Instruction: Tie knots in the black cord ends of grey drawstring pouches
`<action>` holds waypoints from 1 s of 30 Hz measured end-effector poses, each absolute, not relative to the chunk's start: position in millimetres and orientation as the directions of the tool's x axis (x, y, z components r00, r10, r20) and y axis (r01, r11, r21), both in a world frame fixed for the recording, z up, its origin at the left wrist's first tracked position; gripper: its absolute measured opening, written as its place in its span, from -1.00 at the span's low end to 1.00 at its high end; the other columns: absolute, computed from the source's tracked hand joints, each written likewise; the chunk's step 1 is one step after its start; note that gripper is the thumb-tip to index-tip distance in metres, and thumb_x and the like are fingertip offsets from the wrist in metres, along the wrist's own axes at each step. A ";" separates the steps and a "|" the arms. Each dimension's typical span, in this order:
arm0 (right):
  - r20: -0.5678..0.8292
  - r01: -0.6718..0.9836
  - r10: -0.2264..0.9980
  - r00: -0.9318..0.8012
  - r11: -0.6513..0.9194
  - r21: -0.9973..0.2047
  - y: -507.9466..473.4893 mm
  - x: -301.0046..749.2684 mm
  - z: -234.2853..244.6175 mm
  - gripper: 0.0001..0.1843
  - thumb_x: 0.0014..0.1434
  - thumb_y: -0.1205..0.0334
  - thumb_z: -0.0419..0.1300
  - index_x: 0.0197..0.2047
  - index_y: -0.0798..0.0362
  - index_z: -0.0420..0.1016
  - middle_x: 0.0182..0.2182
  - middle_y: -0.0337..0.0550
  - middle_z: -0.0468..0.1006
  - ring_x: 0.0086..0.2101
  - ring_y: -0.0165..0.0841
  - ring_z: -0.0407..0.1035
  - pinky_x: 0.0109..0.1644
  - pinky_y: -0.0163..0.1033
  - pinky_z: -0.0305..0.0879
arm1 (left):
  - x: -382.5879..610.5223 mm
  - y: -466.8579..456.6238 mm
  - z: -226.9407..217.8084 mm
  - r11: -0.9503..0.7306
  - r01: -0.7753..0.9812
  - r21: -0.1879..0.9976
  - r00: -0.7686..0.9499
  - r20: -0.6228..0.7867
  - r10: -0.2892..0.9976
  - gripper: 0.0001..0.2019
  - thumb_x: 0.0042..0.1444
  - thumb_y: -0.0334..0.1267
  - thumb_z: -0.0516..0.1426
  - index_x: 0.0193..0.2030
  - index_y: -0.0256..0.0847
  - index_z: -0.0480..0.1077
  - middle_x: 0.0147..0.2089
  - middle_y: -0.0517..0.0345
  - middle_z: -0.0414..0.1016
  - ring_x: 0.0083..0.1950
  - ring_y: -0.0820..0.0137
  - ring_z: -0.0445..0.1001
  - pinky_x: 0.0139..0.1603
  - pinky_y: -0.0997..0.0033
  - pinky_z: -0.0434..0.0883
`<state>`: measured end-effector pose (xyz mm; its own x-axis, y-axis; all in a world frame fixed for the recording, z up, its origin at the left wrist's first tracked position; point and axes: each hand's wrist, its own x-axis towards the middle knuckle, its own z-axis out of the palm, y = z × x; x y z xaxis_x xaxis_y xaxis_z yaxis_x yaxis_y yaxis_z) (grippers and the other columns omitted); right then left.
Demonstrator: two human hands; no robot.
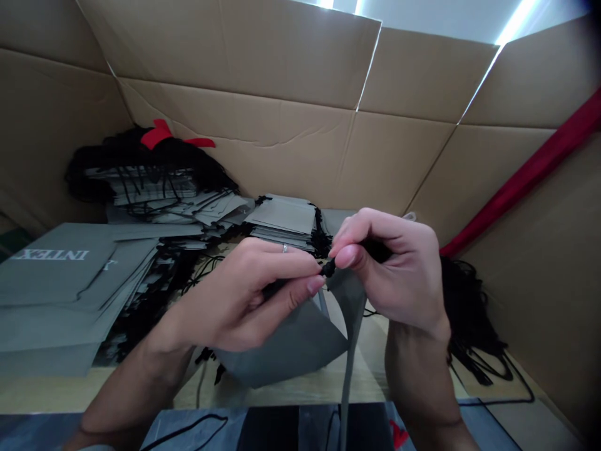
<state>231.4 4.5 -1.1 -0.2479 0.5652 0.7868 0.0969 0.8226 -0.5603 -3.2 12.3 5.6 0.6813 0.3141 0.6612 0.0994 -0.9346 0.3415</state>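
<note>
A small knotted bit of black cord (328, 268) sits between my two hands. My left hand (256, 294) pinches its left side between thumb and forefinger. From the other side, the thumb and fingertips of my right hand (394, 269) grip the cord. Below them a grey flat piece (286, 351), which looks like a bag, hangs and bends open at its right edge. Part of it is hidden behind my left hand. My right palm hides whatever cord lies inside it.
Grey bags printed INTEX (51, 269) are piled at left. A neat stack of grey pieces (284, 216) with black cord ends stands at the back. Black cords (469, 313) lie at right, and more are heaped with red strips (159, 133) at back left. Cardboard walls (282, 138) enclose the table.
</note>
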 end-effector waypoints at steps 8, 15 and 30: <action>0.799 0.013 0.412 -0.437 0.892 -0.452 12.9 236.7 0.1 -0.62 0.14 0.20 0.75 -0.05 -0.02 0.76 -0.17 -0.26 0.73 -0.27 -0.44 0.52 -0.25 -0.31 0.45 | -2.1 14.6 4.0 -0.921 0.122 0.369 0.683 0.642 0.348 -0.70 0.56 -0.46 0.08 -0.27 -0.21 0.42 -0.41 0.34 0.33 -0.42 0.54 0.26 -0.37 0.48 0.26; 0.804 0.018 0.405 -0.435 0.897 -0.442 15.8 233.7 -5.2 -0.78 0.28 0.43 0.61 -0.14 0.03 0.70 -0.27 -0.28 0.66 -0.31 -0.44 0.50 -0.25 -0.29 0.43 | -1.1 15.2 3.7 -0.921 0.122 0.369 0.692 0.633 0.346 -0.73 0.54 -0.50 0.07 -0.24 -0.21 0.41 -0.41 0.37 0.26 -0.42 0.56 0.19 -0.39 0.51 0.20; 0.735 -0.388 0.571 -0.367 0.624 -0.678 21.0 215.0 -12.5 -0.88 0.30 0.34 0.58 -0.22 0.10 0.74 -0.35 -0.16 0.64 -0.33 -0.39 0.51 -0.24 -0.31 0.50 | 6.0 11.7 -7.5 -0.972 0.009 0.234 0.552 0.810 0.200 -0.67 0.46 -0.52 0.17 -0.31 -0.13 0.21 -0.40 0.35 0.14 -0.39 0.49 0.10 -0.37 0.36 0.14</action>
<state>215.0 21.0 -12.5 -0.3672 0.5706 0.7346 -0.3883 0.6236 -0.6784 6.0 11.7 -7.5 0.5517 0.2000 0.8097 0.0089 -0.9722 0.2341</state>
